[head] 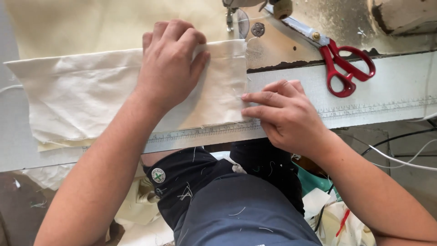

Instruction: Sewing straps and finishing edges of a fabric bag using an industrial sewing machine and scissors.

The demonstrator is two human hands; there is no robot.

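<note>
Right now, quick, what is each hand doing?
Left hand: open, pressed flat on the cream fabric.
Right hand: fingers loosely curled, fingertips touching the fabric's right edge, holding nothing.

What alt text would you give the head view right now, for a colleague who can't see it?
A person's left hand presses flat on a folded piece of cream fabric on a sewing machine table, while the right hand fingers the fabric's right edge. Red-handled scissors lie to the right, and a measuring scale runs along the table's front edge.
</note>
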